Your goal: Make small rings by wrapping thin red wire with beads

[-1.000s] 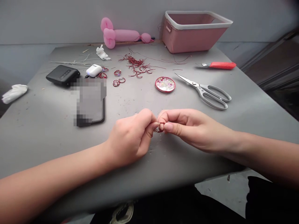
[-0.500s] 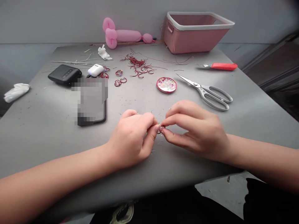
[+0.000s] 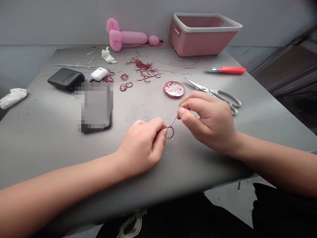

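Note:
Between thumb and forefinger, my left hand (image 3: 145, 144) pinches a small dark-red wire ring (image 3: 173, 132) over the table. A thin red wire (image 3: 174, 121) runs up from the ring to my right hand (image 3: 207, 120), whose thumb and fingertips are closed on its end. Beyond my hands sits a round red-rimmed dish of small pale and pink beads (image 3: 174, 89). Grey-handled scissors (image 3: 203, 88) lie behind my right hand, which covers part of their handles. Several finished-looking rings (image 3: 123, 87) and a heap of cut red wire pieces (image 3: 145, 67) lie farther back.
A blurred-out phone (image 3: 109, 124), a black device (image 3: 66, 79) and a white earbud case (image 3: 99, 74) lie on the left. A pink bin (image 3: 200, 43) and a pink balloon (image 3: 133, 37) stand along the wall. At right is a red-handled cutter (image 3: 232, 70).
My right hand has moved up and away from my left, drawing the red wire out between them. The ring now shows clearly in my left fingers. The view has shifted slightly.

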Demonstrator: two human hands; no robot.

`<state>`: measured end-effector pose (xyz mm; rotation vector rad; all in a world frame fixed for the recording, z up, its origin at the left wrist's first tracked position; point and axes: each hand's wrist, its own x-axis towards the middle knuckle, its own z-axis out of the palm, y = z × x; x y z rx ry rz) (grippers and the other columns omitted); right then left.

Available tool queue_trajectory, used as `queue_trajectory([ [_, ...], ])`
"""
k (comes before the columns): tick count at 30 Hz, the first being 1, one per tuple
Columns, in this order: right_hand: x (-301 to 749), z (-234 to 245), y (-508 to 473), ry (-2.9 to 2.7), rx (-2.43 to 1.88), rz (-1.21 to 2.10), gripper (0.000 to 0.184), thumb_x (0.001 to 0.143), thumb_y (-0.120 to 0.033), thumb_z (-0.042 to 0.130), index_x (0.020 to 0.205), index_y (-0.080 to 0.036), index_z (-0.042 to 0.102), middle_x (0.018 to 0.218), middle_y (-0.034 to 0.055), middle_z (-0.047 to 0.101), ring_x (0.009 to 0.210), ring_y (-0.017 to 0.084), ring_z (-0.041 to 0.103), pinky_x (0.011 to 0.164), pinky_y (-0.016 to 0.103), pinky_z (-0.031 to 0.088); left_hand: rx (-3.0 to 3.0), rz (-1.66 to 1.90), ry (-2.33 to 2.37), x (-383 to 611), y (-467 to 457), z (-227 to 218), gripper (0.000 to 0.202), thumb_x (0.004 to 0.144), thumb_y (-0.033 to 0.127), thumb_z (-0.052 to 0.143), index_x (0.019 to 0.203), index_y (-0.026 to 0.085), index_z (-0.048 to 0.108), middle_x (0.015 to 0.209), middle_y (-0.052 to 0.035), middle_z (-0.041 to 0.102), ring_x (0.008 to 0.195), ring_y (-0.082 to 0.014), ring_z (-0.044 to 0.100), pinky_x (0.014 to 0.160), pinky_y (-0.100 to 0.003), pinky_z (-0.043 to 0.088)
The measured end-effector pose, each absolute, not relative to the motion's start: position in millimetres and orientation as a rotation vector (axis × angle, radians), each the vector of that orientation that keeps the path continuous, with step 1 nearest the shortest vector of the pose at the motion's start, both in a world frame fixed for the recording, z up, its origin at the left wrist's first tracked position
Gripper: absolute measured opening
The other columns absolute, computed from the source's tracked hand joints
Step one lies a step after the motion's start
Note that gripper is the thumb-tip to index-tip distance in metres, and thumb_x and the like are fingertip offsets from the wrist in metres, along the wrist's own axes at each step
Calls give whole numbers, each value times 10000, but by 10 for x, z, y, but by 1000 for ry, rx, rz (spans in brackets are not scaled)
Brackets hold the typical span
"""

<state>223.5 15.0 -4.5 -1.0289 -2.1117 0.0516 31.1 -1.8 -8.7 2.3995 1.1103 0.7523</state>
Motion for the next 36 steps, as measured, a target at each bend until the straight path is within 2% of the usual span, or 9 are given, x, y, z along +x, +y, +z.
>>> queue_trajectory([
  [4,2266,10,220,-2000,-1011,628,188,910,-218,571,737,-199,640,776,16,642,735,130,612,692,282,512,2148,715,1076,278,-28,-85,182,924,206,410,756,197,478,574,55,488,490,-99,421,518,-235,350],
  [7,2272,14,228,-1981,-933,925,136,865,-302,669,774,-202,672,833,24,650,763,135,619,677,280,520,2050,728,1045,257,-26,-85,187,929,217,408,756,195,476,567,61,449,488,-94,410,491,-223,342],
  [14,2293,20,231,-2046,-888,1210,206,886,-354,639,749,-201,632,825,28,616,765,139,571,677,293,485,2275,689,969,263,26,-68,211,923,155,427,718,188,467,581,66,449,514,-88,410,556,-230,352],
  [21,2305,42,250,-1904,-981,1702,310,878,-438,624,714,-183,560,743,3,527,730,128,485,684,288,405,2404,687,923,266,-21,-7,168,900,117,455,764,193,517,602,68,533,538,-98,469,631,-242,390],
  [25,2281,5,236,-1701,-1045,1912,272,860,-387,632,697,-177,574,711,-8,496,710,124,438,690,293,370,2453,723,935,259,-32,-27,172,900,123,457,754,199,504,600,63,559,525,-106,470,633,-262,384],
  [29,2240,13,206,-1573,-1147,2003,206,817,-293,617,660,-166,580,674,-10,496,671,115,419,656,286,351,2645,811,877,239,-12,-99,187,908,133,449,736,200,477,582,54,545,493,-111,428,631,-298,342],
  [32,2230,37,171,-1601,-1177,1952,212,826,-316,606,686,-158,606,708,14,563,678,120,462,657,289,387,2758,893,880,226,7,-137,175,911,147,451,749,194,497,583,40,546,499,-120,421,625,-312,327],
  [34,2235,44,137,-1740,-1181,1671,201,844,-340,621,751,-164,645,782,32,611,727,136,521,689,299,432,2730,908,925,223,14,-132,175,914,149,450,751,193,496,588,42,546,494,-117,417,627,-310,335],
  [36,2241,35,97,-1894,-1105,1192,144,847,-325,645,843,-187,682,884,50,635,805,159,572,722,314,478,2645,892,991,226,13,-103,178,912,142,453,745,198,479,595,48,548,498,-111,438,637,-300,350],
])
